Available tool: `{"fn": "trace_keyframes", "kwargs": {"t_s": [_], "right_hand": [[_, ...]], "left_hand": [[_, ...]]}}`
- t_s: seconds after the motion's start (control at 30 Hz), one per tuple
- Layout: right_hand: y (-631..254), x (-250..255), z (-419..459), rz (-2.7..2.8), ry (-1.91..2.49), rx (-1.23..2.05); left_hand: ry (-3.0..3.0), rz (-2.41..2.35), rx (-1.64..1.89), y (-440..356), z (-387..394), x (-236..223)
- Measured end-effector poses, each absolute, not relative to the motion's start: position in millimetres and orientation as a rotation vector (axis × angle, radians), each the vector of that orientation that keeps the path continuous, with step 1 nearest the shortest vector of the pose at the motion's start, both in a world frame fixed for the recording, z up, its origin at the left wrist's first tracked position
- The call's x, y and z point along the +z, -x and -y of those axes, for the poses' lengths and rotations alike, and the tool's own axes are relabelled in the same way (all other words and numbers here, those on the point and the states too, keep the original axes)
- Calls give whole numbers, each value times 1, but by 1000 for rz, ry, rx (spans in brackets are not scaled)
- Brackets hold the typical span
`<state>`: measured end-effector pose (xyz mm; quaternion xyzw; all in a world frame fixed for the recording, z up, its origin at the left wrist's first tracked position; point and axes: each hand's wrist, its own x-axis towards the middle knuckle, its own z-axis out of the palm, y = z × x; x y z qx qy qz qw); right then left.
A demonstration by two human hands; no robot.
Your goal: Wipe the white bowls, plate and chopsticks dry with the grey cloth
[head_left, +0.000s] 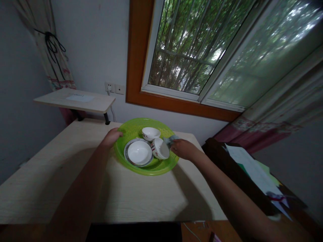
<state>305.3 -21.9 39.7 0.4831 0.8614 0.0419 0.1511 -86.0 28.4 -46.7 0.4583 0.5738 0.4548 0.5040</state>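
A green plastic basin (148, 172) is held over the table by both hands, one at each side. My left hand (112, 137) is closed on its left rim. At the right rim, my right hand (182, 148) is closed with a greyish-blue cloth (171, 138) in its fingers; whether it grips the rim too is hard to see. Inside the basin, a white bowl (139, 153) sits on a grey-rimmed plate (126, 152). A second patterned bowl (150, 133) stands upright behind it. The third bowl (161, 149) lies tilted, close to my right hand.
The light wooden table (141, 198) stands against the wall below a window (186, 53). A small raised shelf (98, 103) with a paper label is at the back left. Right of the table, papers (252, 168) lie on a dark brown surface.
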Motion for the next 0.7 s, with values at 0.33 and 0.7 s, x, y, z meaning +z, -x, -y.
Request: {"fn": "trace_keyframes", "kwargs": {"t_s": [0.33, 0.7], "right_hand": [[-291, 21, -16, -2482, -1383, 200], [-273, 37, 32, -2243, -1396, 130]], "left_hand": [[-1063, -1372, 1138, 82, -23, -40], [-1067, -1383, 1161, 84, -29, -48]]}}
